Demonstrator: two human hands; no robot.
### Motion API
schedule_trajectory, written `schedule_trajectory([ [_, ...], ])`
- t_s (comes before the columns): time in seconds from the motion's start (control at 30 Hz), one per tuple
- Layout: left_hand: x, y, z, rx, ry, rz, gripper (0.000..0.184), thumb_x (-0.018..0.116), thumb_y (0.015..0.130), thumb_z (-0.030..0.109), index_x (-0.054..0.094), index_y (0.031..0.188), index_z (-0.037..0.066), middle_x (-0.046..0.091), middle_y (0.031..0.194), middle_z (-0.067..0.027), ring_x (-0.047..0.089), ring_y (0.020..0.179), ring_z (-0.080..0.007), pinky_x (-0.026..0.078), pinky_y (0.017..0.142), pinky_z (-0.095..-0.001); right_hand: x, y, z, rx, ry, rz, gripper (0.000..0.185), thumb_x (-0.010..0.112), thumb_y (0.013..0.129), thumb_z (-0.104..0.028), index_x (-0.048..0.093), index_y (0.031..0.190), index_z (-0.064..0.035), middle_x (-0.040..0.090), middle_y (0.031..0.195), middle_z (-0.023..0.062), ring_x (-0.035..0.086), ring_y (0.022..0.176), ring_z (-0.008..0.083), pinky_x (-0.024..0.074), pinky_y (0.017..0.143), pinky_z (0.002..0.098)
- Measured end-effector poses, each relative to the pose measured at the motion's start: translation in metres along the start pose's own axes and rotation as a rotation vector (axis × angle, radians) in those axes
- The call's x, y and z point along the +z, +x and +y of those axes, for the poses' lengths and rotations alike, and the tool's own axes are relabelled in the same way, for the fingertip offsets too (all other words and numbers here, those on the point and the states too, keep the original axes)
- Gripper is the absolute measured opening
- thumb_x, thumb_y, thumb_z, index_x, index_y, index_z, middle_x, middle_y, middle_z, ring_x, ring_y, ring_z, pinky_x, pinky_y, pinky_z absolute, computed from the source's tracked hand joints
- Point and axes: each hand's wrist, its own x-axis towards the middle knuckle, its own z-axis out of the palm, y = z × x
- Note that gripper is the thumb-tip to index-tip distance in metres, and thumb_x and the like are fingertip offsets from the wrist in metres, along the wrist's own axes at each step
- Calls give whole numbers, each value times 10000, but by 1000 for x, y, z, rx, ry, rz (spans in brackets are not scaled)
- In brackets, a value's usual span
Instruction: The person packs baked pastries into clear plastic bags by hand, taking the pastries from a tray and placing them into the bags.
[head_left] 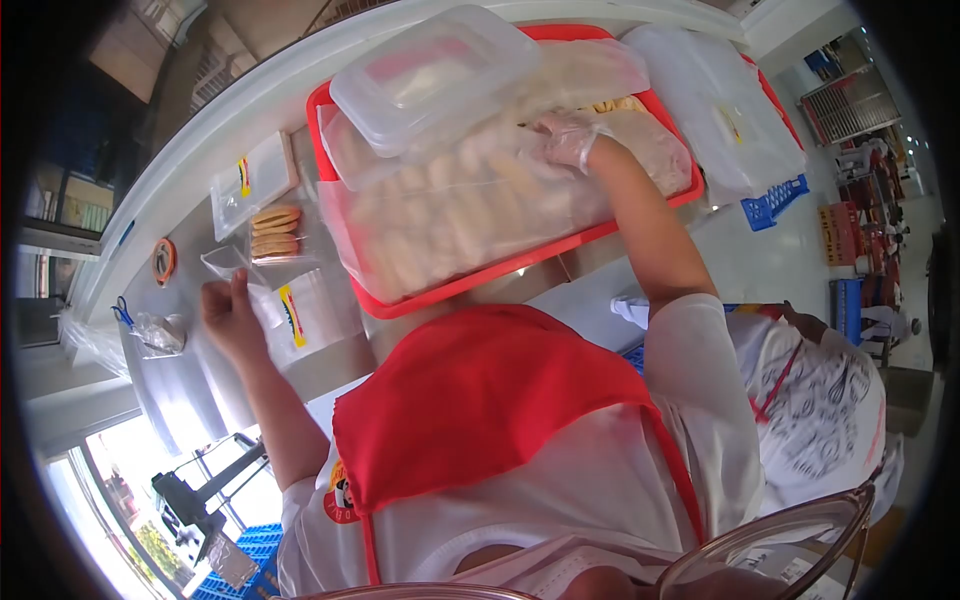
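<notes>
The left hand [230, 312] is pinching a clear plastic bag [222, 260]; the gloved right hand [567, 140], grip unclear, is reaching over the red tray [462, 284], possibly risking snagging the loose plastic sheet [470, 220].

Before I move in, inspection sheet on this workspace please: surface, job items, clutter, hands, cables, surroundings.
Surface: light grey worktop, partly covered.
Job's things: large red plastic tray with pale shapes blurred under clear plastic sheeting; translucent rectangular plastic container over its far side; golden-brown elongated rolls beside the tray.
Clutter: orange tape roll; blue-handled scissors.
Grippers: bare left hand pinches a clear plastic bag; right hand, in a clear glove, is at the sheeting, grip unclear.
Cables: nothing seen on the worktop.
Surroundings: person in a patterned white garment at right; blue plastic crate lower left.
</notes>
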Motion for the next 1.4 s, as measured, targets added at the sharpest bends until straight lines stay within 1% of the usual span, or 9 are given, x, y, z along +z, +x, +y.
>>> schedule_trajectory([
  [0.13, 54, -23, 2, -198, -620, -119, 177, 443, 904, 182, 445, 750, 93, 321, 593, 79, 286, 529, -9, 239, 457, -174, -8, -9, -20, -167, -126, -17, 264, 559, 746, -290, 568, 880, -63, 575, 852, 151, 542, 828, 309, 416, 739, 388],
  [0.27, 108, -52, 32, -44, -615, -464, 45, 460, 857, 46, 439, 817, 47, 452, 660, 3, 432, 583, -35, 377, 502, -184, -6, -71, -38, -288, -306, 50, 284, 492, 807, -307, 583, 922, -64, 584, 806, 166, 556, 790, 299, 434, 706, 361],
  [0.47, 183, -67, 46, -521, -736, -879, 82, 499, 769, 12, 450, 832, -8, 517, 669, -53, 515, 572, -101, 438, 514, -224, -12, -126, -49, 87, 39, -134, 325, 431, 859, -291, 531, 1052, -49, 576, 926, 170, 552, 838, 318, 438, 742, 375],
  [0.63, 186, -75, 43, -321, -605, -900, 105, 532, 769, 51, 469, 818, -17, 541, 666, -57, 520, 584, -99, 422, 525, -222, 5, -75, 27, 10, 143, 176, 368, 429, 854, -234, 450, 1163, -35, 529, 1089, 161, 520, 974, 282, 420, 827, 349],
  [0.87, 182, -73, 38, -273, -556, -922, 113, 552, 768, 65, 491, 820, -16, 565, 681, -54, 523, 590, -92, 424, 543, -216, -14, -56, 13, 364, -2, -160, 546, 542, 780, -394, 438, 1189, -47, 492, 1165, 196, 491, 1050, 302, 390, 877, 380],
  [1.07, 181, -69, 43, -338, -687, -977, 87, 549, 766, 51, 496, 813, 1, 556, 674, -39, 511, 590, -83, 412, 540, -213, -4, -20, 31, -19, 179, 485, 586, 560, 737, -511, 493, 1115, -69, 547, 1079, 174, 517, 999, 299, 396, 856, 368],
  [1.17, 176, -63, 52, -295, -575, -1011, 78, 514, 784, 35, 471, 837, -3, 550, 693, -55, 509, 609, -101, 404, 560, -226, -16, -1, 20, 235, 283, 47, 596, 550, 743, -512, 485, 1125, -58, 528, 1111, 164, 510, 999, 298, 380, 871, 365],
  [1.27, 175, -60, 56, -292, -601, -1006, 78, 511, 784, 36, 471, 838, -4, 552, 695, -57, 514, 609, -105, 412, 563, -229, -22, 18, 33, 92, 94, -165, 617, 565, 744, -485, 445, 1185, -71, 498, 1161, 161, 495, 1027, 296, 362, 892, 362],
  [1.4, 177, -64, 42, -255, -625, -993, 78, 514, 786, 45, 477, 835, -1, 552, 692, -53, 521, 611, -109, 424, 570, -237, -2, 2, 43, -191, -31, 112, 615, 571, 763, -418, 389, 1247, -85, 479, 1184, 170, 461, 1068, 301, 357, 897, 362],
])
